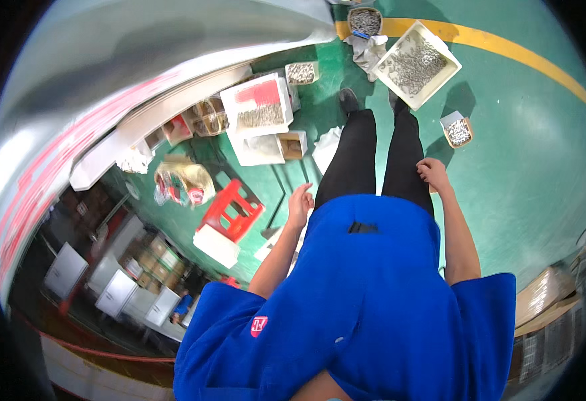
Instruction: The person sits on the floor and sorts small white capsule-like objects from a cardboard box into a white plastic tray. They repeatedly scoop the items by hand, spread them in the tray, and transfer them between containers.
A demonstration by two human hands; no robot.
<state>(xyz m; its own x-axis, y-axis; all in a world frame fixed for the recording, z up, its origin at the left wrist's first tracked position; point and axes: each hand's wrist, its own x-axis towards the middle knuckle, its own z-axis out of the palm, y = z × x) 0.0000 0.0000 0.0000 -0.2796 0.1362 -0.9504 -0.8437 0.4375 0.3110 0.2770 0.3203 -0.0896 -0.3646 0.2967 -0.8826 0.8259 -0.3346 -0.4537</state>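
Note:
My left hand hangs beside my left thigh, its fingers loosely bent and apart with nothing in them. By my right thigh is my right hand, fingers loosely curled and slightly apart; no object shows in it. Beyond my shoes stands a large cream tray holding many small metal parts. To the right of my legs, a small open carton contains shiny, pale pieces. Past the tray's left side, a round container of dark metal parts stands beside a grey cloth.
Left of my legs are white foam boxes, a small box of parts, a red plastic stool and a filled plastic bag. A long pale machine or bench runs along the left. Wrapped cartons stand at lower right.

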